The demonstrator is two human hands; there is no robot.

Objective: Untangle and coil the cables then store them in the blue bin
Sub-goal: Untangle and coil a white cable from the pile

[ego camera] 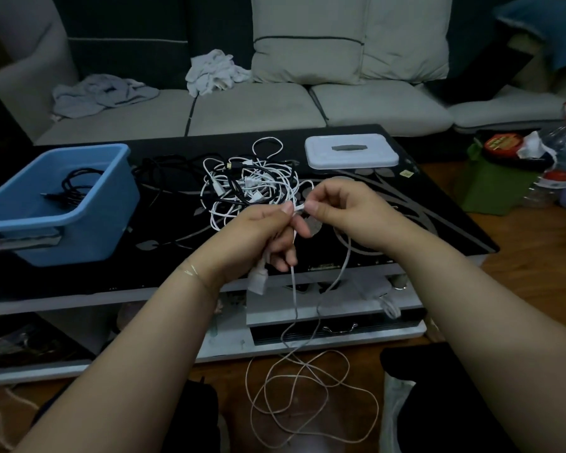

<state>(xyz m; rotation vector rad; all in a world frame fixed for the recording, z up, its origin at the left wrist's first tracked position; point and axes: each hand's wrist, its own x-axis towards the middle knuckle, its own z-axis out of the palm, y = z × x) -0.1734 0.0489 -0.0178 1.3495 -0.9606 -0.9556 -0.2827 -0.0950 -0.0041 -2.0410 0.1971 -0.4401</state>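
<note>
A tangle of white and black cables (247, 186) lies in the middle of the black table (438, 223). My left hand (265, 233) grips a white cable (307, 371), its plug end hanging below the fist. My right hand (343, 214) pinches the same cable near my left thumb. The rest of the cable drops past the table edge and loops loosely on the floor. The blue bin (89, 223) stands at the table's left and holds a coiled black cable (76, 188).
A white lidded box (352, 151) sits at the table's back right. A sofa with cushions and crumpled cloths (209, 71) runs behind. Bottles and a green bag (497, 188) crowd the floor at the right. A lower shelf lies under the tabletop.
</note>
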